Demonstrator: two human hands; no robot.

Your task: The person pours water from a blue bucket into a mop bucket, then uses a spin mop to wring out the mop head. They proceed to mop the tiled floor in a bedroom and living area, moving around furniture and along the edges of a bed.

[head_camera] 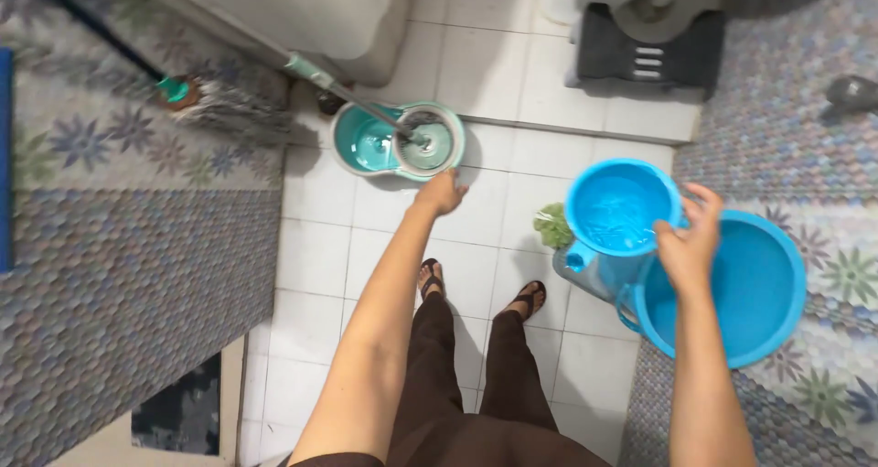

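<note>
My right hand [690, 243] grips the rim and handle side of a blue water dipper [617, 213] full of water, held above the floor next to a large blue basin [764, 289]. My left hand [443, 193] reaches down toward the teal mop bucket [361, 142], its fingers near the bucket's front rim, holding nothing. A mop handle [329, 83] stands in the bucket's spinner basket [428, 142]. My legs and sandalled feet [483, 293] stand on the white tiled floor.
A grey step stool [649, 55] sits at the top by a white fixture. A broom head [224, 106] leans on the patterned left wall. Something green and leafy [552, 225] lies beside a grey container under the dipper. Patterned tiled walls close in both sides.
</note>
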